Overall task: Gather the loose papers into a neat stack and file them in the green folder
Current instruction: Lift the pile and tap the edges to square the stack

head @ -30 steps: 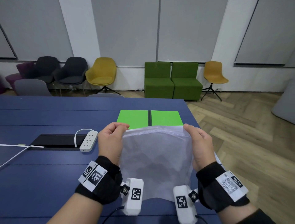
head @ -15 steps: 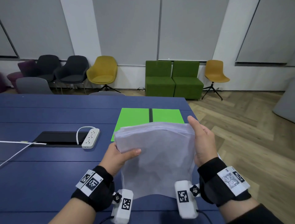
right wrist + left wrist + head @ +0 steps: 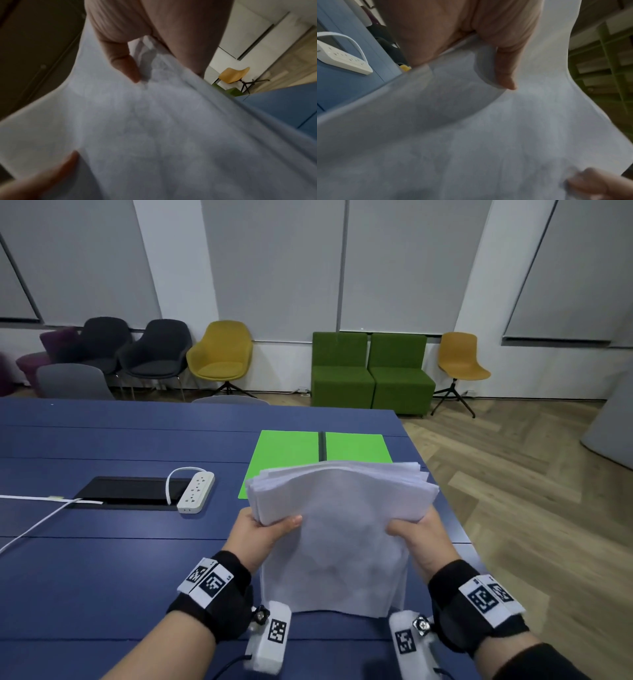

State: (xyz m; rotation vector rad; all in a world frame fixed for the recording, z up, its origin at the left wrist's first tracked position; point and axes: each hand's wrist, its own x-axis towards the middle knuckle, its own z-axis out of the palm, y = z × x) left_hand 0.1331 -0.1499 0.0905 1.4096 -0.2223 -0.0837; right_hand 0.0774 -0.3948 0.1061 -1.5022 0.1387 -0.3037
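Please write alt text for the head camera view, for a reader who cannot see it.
Two hands, left and right, hold a bent stack of white papers upright above a blue table, edges fanned unevenly at the top. Behind it an open green folder lies flat on the table, with a white power strip to the left.

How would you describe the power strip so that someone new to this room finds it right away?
Start at the long blue table and find the black rectangular panel set into its top, left of the open green folder. The power strip lies at that panel's right end: the only white slotted bar there, with a looped white cord.
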